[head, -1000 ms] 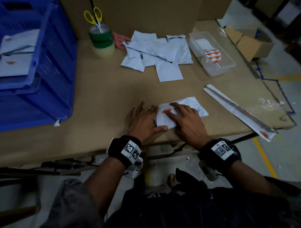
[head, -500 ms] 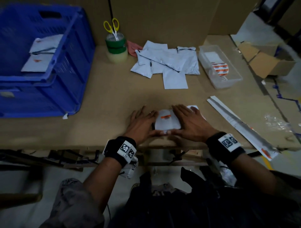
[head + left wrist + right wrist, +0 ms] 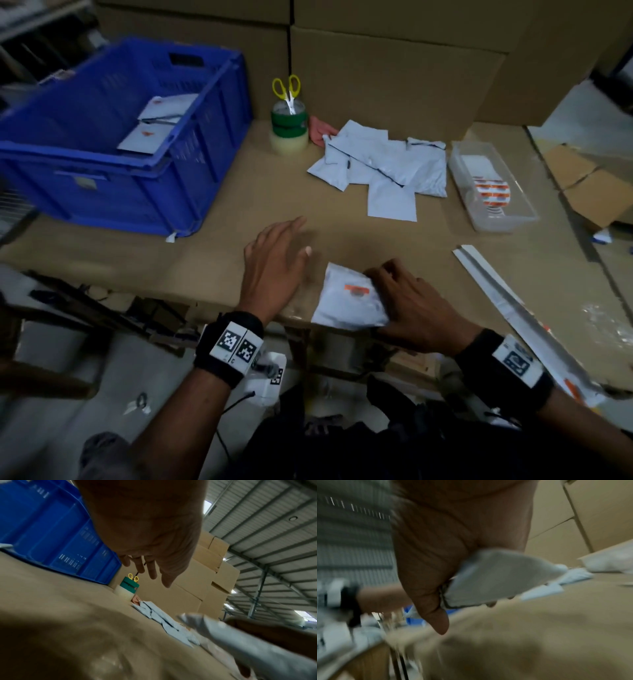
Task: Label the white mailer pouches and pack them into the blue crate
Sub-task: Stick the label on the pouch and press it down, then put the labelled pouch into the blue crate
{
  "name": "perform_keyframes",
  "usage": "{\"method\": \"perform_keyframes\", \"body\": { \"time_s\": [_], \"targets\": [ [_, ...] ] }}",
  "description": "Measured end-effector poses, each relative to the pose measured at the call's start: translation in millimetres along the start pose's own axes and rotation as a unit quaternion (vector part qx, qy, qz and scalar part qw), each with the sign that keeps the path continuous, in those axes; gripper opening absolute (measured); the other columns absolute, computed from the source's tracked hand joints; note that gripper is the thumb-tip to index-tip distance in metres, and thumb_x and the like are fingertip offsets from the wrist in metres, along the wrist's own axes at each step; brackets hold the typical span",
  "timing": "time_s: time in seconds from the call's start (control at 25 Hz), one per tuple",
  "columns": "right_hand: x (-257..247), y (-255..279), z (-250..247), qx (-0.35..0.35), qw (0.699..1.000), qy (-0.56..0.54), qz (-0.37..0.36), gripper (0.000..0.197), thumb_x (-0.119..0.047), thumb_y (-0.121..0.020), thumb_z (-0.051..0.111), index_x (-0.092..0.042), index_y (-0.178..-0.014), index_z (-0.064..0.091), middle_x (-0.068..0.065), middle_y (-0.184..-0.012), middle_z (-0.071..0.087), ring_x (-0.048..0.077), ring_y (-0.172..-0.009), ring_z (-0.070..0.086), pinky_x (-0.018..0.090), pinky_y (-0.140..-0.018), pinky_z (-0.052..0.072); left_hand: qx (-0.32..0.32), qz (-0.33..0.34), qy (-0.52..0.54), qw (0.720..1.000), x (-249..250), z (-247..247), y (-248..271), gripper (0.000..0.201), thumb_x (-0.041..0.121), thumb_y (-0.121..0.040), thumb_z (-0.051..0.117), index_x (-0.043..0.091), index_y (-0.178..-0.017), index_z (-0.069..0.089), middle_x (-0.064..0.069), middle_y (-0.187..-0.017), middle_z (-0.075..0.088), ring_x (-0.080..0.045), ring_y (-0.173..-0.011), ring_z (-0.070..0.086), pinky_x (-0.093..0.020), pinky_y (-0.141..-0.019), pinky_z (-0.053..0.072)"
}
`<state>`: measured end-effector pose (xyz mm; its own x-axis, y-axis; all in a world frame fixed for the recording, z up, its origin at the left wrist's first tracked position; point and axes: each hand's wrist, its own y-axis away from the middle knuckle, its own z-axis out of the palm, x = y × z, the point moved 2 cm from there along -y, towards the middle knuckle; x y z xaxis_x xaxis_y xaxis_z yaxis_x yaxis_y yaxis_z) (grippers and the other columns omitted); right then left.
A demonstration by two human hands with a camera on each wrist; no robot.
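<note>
We pinch the labelled pouch (image 3: 349, 301) in our right hand (image 3: 414, 308), thumb under and fingers on top, lifting it off the table edge, likely bound for the crate (image 3: 113, 137) far beyond our fingertips. Our left hand (image 3: 274, 263) hovers beside it, fingers loosely spread, empty. The wrist views blur, so the label's print is unreadable.

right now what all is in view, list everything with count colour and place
labelled pouch: one, white, orange label, near table edge, held by the right hand
unlabelled pouches: a pile, white, far centre of table
packed pouches: at least two, white, inside the crate
crate: one, blue, far left
tape rolls: stacked, green on clear, scissors yellow standing in them
label tray: one, clear, right of pile
backing strip: white, right
left hand: open, over bare table
right hand: gripping pouch
</note>
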<state>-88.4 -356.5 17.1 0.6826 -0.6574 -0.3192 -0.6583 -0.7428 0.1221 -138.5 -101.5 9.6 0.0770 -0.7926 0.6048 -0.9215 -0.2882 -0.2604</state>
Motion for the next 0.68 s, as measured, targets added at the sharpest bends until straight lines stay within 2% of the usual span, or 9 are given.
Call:
{"method": "perform_keyframes", "body": {
  "time_s": [0.04, 0.12, 0.24, 0.32, 0.4, 0.52, 0.56, 0.6, 0.68],
  "targets": [
    [-9, -8, -14, 0.005, 1.000, -0.024, -0.003, 0.083, -0.070, -0.068, 0.060, -0.024, -0.135, 0.044, -0.001, -0.120, 0.042, 0.028, -0.095, 0.057, 0.038, -0.072, 0.043, 0.025, -0.008, 0.011, 1.000, -3, -11, -3, 0.048, 0.035, -0.100, 0.057, 0.037, -0.147, 0.045, 0.013, -0.144, 0.051, -0.010, -0.136, 0.040, -0.029, -0.106, 0.022],
    [-28, -29, -40, 0.007, 0.999, -0.044, -0.002, 0.075, -0.057, -0.069, 0.073, -0.026, -0.131, 0.043, -0.005, -0.118, 0.042, 0.025, -0.097, 0.057, 0.043, -0.074, 0.048, 0.087, -0.006, 0.044, 0.995, -12, -35, -12, 0.045, 0.029, -0.098, 0.060, 0.036, -0.142, 0.051, 0.017, -0.132, 0.058, -0.010, -0.126, 0.049, -0.038, -0.108, 0.034],
    [-67, -72, -69, -0.022, 0.997, -0.071, -0.008, 0.070, -0.046, -0.073, 0.084, -0.032, -0.128, 0.044, -0.012, -0.118, 0.048, 0.015, -0.103, 0.056, 0.042, -0.083, 0.047, 0.184, -0.009, 0.116, 0.976, -37, -82, -29, 0.039, 0.020, -0.095, 0.063, 0.028, -0.133, 0.060, 0.015, -0.115, 0.065, -0.012, -0.112, 0.059, -0.047, -0.099, 0.047],
    [-99, -108, -88, -0.008, 0.996, -0.088, -0.021, 0.069, -0.044, -0.072, 0.086, -0.034, -0.127, 0.046, -0.016, -0.116, 0.052, 0.007, -0.100, 0.056, 0.036, -0.082, 0.045, 0.237, -0.017, 0.126, 0.963, -60, -116, -43, 0.032, 0.020, -0.096, 0.062, 0.027, -0.127, 0.063, 0.015, -0.107, 0.067, -0.015, -0.107, 0.063, -0.046, -0.095, 0.050],
    [-136, -150, -108, 0.023, 0.991, -0.123, -0.056, 0.062, -0.038, -0.072, 0.089, -0.031, -0.122, 0.053, -0.017, -0.109, 0.058, -0.003, -0.093, 0.057, 0.030, -0.079, 0.045, 0.273, -0.013, 0.106, 0.956, -89, -155, -58, 0.026, 0.021, -0.097, 0.061, 0.024, -0.122, 0.066, 0.017, -0.105, 0.066, -0.016, -0.106, 0.062, -0.043, -0.095, 0.050],
    [-198, -232, -140, 0.075, 0.984, -0.131, -0.090, 0.045, -0.027, -0.072, 0.091, -0.026, -0.099, 0.054, -0.013, -0.089, 0.055, -0.021, -0.078, 0.052, 0.010, -0.066, 0.040, 0.293, -0.010, 0.026, 0.956, -153, -215, -93, 0.024, 0.021, -0.097, 0.060, 0.025, -0.120, 0.067, 0.013, -0.110, 0.067, -0.020, -0.108, 0.060, -0.042, -0.095, 0.046],
    [-216, -262, -150, 0.086, 0.985, -0.122, -0.081, 0.045, -0.027, -0.072, 0.090, -0.025, -0.098, 0.053, -0.013, -0.088, 0.052, -0.021, -0.075, 0.051, 0.010, -0.063, 0.039, 0.293, -0.019, -0.004, 0.956, -176, -231, -105, 0.024, 0.023, -0.096, 0.059, 0.027, -0.119, 0.067, 0.010, -0.112, 0.069, -0.023, -0.109, 0.059, -0.044, -0.095, 0.045],
    [-236, -298, -159, 0.093, 0.987, -0.110, -0.066, 0.048, -0.032, -0.073, 0.088, -0.023, -0.104, 0.052, -0.012, -0.093, 0.053, -0.015, -0.076, 0.053, 0.014, -0.062, 0.039, 0.288, -0.034, -0.037, 0.956, -203, -248, -119, 0.023, 0.025, -0.095, 0.059, 0.027, -0.117, 0.068, 0.007, -0.113, 0.070, -0.025, -0.111, 0.058, -0.045, -0.095, 0.044],
    [-268, -369, -174, 0.104, 0.992, -0.072, -0.032, 0.065, -0.045, -0.073, 0.085, -0.020, -0.122, 0.051, -0.002, -0.109, 0.057, 0.010, -0.087, 0.057, 0.028, -0.071, 0.041, 0.265, -0.069, -0.094, 0.957, -250, -276, -142, 0.023, 0.031, -0.093, 0.059, 0.029, -0.112, 0.070, 0.003, -0.112, 0.071, -0.028, -0.112, 0.058, -0.046, -0.094, 0.043]
  ]
}}
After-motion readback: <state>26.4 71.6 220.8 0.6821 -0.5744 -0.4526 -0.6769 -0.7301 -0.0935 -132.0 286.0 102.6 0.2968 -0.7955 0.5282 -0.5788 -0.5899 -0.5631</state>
